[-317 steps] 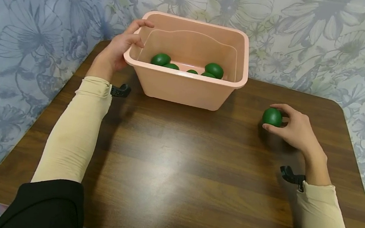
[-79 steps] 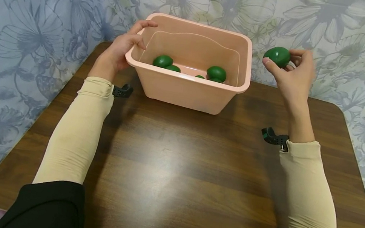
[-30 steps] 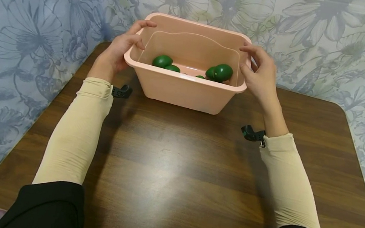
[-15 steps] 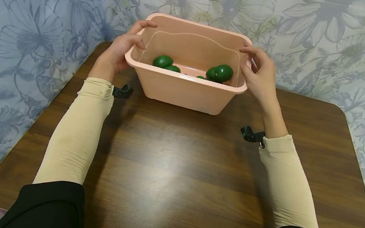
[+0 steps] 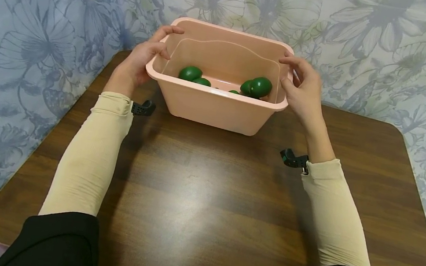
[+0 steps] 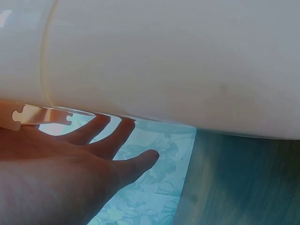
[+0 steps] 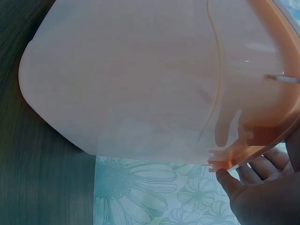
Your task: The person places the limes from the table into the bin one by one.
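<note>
A pink plastic bin (image 5: pixel 216 109) stands against the wall on the table. Several dark green, avocado-like fruits lie inside, one pair (image 5: pixel 190 73) at the left and another (image 5: pixel 260 87) at the right; the front wall partly hides the rest. My left hand (image 5: pixel 139 62) grips the bin's left rim, thumb and a finger hooked over the edge. At the opposite end my right hand (image 5: pixel 302 84) holds the right rim in the same way. In the wrist views, other fingers of the left hand (image 6: pixel 93 154) and right hand (image 7: pixel 258 183) sit beneath the rim, outside the bin.
The brown wooden table (image 5: pixel 205 194) extends in front of the bin and to its right. Flower-patterned wallpaper (image 5: pixel 367 45) covers the wall right behind it. A black wrist mount (image 5: pixel 293 159) juts inward from the right cuff, and a similar mount (image 5: pixel 143 107) from the left.
My right hand picked a green fruit off the table, lifted it and put it in the bin's right side, then took the right rim. My left hand stayed on the left rim.
</note>
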`<action>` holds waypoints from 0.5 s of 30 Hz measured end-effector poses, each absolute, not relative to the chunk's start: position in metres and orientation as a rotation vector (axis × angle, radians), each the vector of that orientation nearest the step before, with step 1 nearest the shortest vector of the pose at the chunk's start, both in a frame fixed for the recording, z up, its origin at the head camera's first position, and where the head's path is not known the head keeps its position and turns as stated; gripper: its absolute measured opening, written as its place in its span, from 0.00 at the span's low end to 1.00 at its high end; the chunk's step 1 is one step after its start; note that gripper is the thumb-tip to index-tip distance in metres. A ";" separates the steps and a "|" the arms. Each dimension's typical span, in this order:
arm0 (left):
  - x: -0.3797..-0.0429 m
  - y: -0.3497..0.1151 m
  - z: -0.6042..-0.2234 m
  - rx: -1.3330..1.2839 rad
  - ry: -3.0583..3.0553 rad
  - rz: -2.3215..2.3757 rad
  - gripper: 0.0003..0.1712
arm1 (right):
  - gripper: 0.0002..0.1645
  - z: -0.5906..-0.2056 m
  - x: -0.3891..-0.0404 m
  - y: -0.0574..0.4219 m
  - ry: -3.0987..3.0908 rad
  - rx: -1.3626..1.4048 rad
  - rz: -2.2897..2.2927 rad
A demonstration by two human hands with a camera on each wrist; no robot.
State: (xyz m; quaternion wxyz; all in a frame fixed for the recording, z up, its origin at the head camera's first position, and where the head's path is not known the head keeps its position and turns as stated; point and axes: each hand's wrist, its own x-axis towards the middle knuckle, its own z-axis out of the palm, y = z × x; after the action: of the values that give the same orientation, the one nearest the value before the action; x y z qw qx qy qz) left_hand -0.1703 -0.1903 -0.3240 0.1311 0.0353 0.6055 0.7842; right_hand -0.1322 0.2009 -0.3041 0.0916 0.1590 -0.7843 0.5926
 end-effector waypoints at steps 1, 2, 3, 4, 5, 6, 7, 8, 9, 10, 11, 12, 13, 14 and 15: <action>-0.170 -0.190 -0.324 0.102 1.755 2.280 0.40 | 0.23 -0.304 -0.132 0.201 -2.331 0.469 1.760; -0.170 -0.190 -0.325 0.105 1.754 2.281 0.41 | 0.23 -0.304 -0.132 0.201 -2.332 0.468 1.760; -0.170 -0.191 -0.325 0.107 1.755 2.279 0.41 | 0.23 -0.304 -0.132 0.201 -2.331 0.467 1.762; -0.170 -0.191 -0.325 0.107 1.759 2.276 0.41 | 0.23 -0.303 -0.132 0.201 -2.330 0.469 1.764; -0.170 -0.191 -0.325 0.106 1.755 2.275 0.41 | 0.23 -0.303 -0.132 0.201 -2.332 0.470 1.765; -0.170 -0.192 -0.325 0.101 1.752 2.273 0.41 | 0.23 -0.303 -0.132 0.200 -2.335 0.470 1.766; -0.169 -0.192 -0.325 0.098 1.746 2.274 0.41 | 0.23 -0.303 -0.132 0.200 -2.339 0.471 1.768; -0.169 -0.193 -0.325 0.099 1.746 2.272 0.41 | 0.23 -0.302 -0.132 0.200 -2.343 0.473 1.764; -0.169 -0.193 -0.325 0.095 1.746 2.272 0.42 | 0.24 -0.302 -0.133 0.199 -2.345 0.473 1.765; -0.169 -0.193 -0.324 0.096 1.741 2.275 0.42 | 0.24 -0.302 -0.133 0.199 -2.344 0.474 1.767; -0.169 -0.193 -0.324 0.098 1.735 2.278 0.42 | 0.23 -0.302 -0.133 0.199 -2.342 0.474 1.770; -0.169 -0.193 -0.324 0.100 1.734 2.279 0.42 | 0.24 -0.302 -0.133 0.199 -2.339 0.474 1.773; -0.169 -0.192 -0.324 0.103 1.735 2.279 0.42 | 0.24 -0.302 -0.133 0.199 -2.340 0.473 1.770; -0.170 -0.192 -0.324 0.104 1.738 2.278 0.41 | 0.23 -0.302 -0.132 0.199 -2.339 0.470 1.770; -0.170 -0.191 -0.324 0.104 1.734 2.278 0.41 | 0.23 -0.302 -0.132 0.199 -2.338 0.466 1.773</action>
State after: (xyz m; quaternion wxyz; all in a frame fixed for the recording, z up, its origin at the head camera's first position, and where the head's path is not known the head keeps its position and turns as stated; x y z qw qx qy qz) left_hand -0.1705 -0.1915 -0.3242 0.1378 0.0360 0.5995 0.7876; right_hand -0.1321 0.1995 -0.3018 0.0853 0.1564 -0.7840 0.5946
